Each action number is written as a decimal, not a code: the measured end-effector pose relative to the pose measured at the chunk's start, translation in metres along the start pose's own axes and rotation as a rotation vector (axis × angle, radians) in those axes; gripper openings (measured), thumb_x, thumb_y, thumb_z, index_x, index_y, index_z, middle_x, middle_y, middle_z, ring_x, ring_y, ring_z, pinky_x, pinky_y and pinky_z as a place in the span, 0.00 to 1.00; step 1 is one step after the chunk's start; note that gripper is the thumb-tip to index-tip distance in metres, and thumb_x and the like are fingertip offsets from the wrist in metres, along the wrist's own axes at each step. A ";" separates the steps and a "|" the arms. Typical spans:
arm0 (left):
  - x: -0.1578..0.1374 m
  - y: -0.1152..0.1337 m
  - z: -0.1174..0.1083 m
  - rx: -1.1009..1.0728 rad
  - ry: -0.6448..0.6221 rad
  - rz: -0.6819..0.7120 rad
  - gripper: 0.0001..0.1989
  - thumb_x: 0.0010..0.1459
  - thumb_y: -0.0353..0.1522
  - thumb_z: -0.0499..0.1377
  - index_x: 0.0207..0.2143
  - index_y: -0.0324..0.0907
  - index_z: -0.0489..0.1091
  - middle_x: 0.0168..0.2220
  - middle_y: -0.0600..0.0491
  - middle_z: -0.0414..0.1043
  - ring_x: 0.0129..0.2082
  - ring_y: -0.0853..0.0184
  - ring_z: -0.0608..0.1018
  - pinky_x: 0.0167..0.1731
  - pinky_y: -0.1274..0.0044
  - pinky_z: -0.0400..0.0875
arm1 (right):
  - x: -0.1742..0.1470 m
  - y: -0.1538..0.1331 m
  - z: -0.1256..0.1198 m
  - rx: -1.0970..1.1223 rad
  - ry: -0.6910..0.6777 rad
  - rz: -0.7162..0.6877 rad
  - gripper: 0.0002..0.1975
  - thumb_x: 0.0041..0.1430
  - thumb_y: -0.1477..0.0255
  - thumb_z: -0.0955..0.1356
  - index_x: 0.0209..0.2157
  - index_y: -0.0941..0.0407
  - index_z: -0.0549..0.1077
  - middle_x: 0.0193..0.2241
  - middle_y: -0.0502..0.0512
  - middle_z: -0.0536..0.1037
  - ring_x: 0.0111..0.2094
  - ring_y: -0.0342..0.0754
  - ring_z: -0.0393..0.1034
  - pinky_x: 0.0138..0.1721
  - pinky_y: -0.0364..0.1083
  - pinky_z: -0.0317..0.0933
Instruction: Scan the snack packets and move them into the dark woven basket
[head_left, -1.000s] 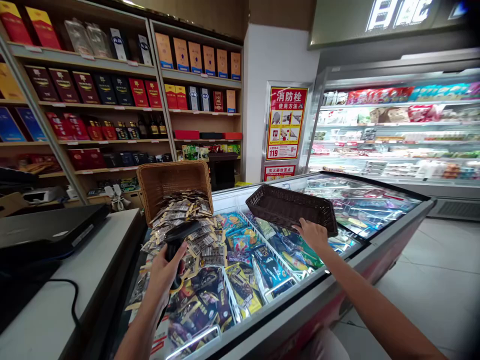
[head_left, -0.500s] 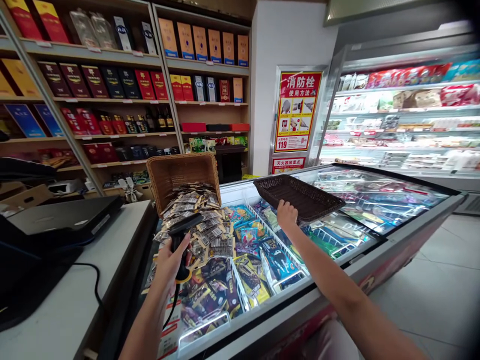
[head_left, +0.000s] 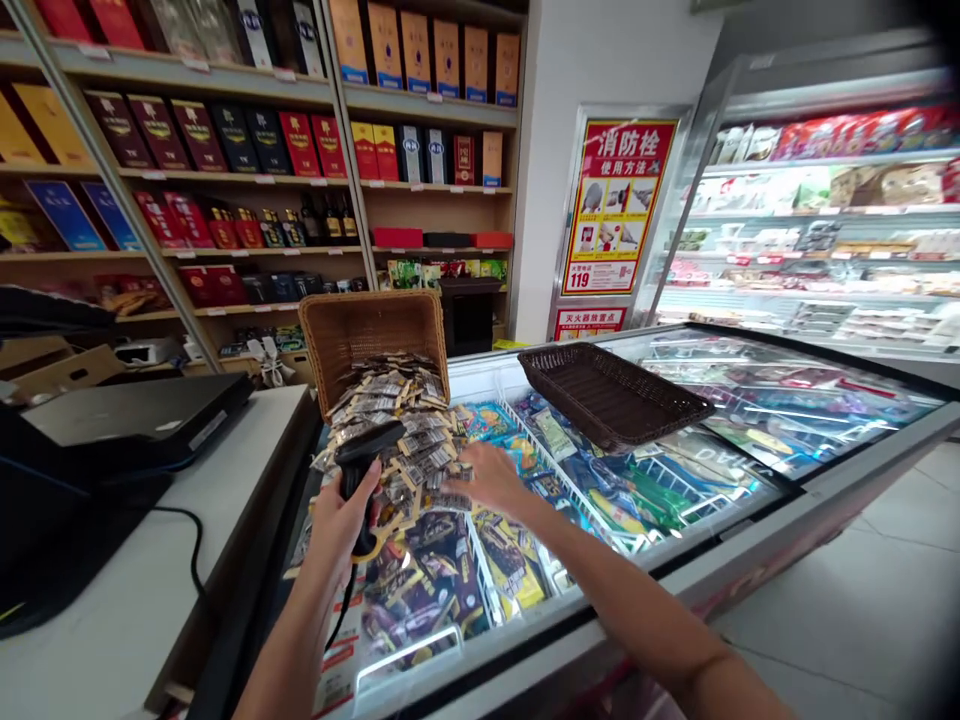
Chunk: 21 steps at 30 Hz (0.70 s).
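Note:
My left hand (head_left: 339, 515) is wrapped round the grip of a black barcode scanner (head_left: 369, 445), its cable hanging down. Behind the scanner, a light-brown wicker basket (head_left: 360, 318) lies tipped on its side. Small printed packets (head_left: 401, 390) spill from it in a heap over the freezer's glass top. My right hand (head_left: 491, 475) reaches over the right edge of this heap, fingers stretched out and slightly blurred, with nothing visible in them. Whether its fingertips touch the packets I cannot tell. Apart from it, a dark brown woven tray (head_left: 600, 395) sits on the glass.
The chest freezer (head_left: 750, 540) holds bagged ice creams and wire dividers under its glass. On the left a white counter (head_left: 232, 500) carries dark equipment and a cable. Shelves of boxed bottles (head_left: 262, 140) and a lit refrigerated display (head_left: 825, 210) stand behind.
My right hand has let go of the dark woven tray and moved left to the packets. The left hand keeps the scanner in nearly the same place. The view has shifted slightly.

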<state>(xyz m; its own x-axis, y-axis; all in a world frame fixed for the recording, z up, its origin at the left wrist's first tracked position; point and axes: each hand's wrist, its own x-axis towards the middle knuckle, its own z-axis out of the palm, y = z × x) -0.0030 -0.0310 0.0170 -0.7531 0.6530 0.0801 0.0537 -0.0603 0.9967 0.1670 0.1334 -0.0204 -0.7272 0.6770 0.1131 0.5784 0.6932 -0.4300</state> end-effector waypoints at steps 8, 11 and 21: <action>-0.004 -0.011 0.000 0.099 0.012 0.080 0.28 0.47 0.58 0.71 0.27 0.44 0.71 0.19 0.57 0.68 0.15 0.70 0.66 0.18 0.77 0.58 | -0.004 0.005 0.024 0.081 -0.030 -0.047 0.40 0.58 0.44 0.75 0.63 0.56 0.75 0.62 0.65 0.77 0.66 0.64 0.68 0.69 0.61 0.56; -0.008 -0.007 0.001 0.127 -0.008 0.082 0.28 0.48 0.59 0.71 0.26 0.46 0.70 0.15 0.58 0.65 0.15 0.68 0.66 0.18 0.76 0.59 | -0.005 0.003 0.022 0.093 -0.026 0.001 0.40 0.56 0.45 0.77 0.61 0.56 0.76 0.61 0.65 0.79 0.64 0.64 0.71 0.66 0.59 0.61; -0.009 -0.011 0.005 0.165 0.019 0.129 0.30 0.47 0.63 0.68 0.29 0.47 0.70 0.14 0.58 0.65 0.15 0.67 0.66 0.19 0.76 0.59 | -0.009 -0.013 0.021 -0.122 0.008 -0.002 0.34 0.63 0.41 0.71 0.52 0.57 0.81 0.51 0.68 0.84 0.55 0.65 0.78 0.57 0.57 0.67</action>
<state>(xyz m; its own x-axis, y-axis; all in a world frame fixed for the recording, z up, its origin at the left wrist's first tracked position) 0.0062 -0.0328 0.0056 -0.7454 0.6332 0.2082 0.2556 -0.0170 0.9666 0.1583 0.1132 -0.0351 -0.7256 0.6774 0.1210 0.6183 0.7190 -0.3174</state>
